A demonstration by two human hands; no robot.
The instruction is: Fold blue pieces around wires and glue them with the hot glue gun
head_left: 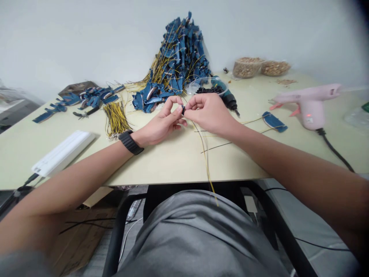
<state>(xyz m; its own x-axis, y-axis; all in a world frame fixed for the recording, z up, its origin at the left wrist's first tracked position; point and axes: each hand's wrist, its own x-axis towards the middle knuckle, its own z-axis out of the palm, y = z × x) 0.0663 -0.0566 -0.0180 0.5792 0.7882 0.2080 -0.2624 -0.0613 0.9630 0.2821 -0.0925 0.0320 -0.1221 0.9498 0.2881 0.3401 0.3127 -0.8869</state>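
Pinching the small dark part (183, 110) with the fingers of your left hand (163, 120) and right hand (208, 111), you hold it above the tabletop (161, 165), wires (206, 169) trailing toward you, probably for finer control.

Soft, even light is washing the desk (161, 165), shade is gathering beneath it, and wide-angle distortion and dark blur are edging the wall (317, 38) beyond its right end.

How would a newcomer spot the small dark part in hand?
Over the pale table, find where the left hand and right hand meet. The small dark part is pinched between them. Unlike the black pieces heaped just behind the right hand, it's held singly.
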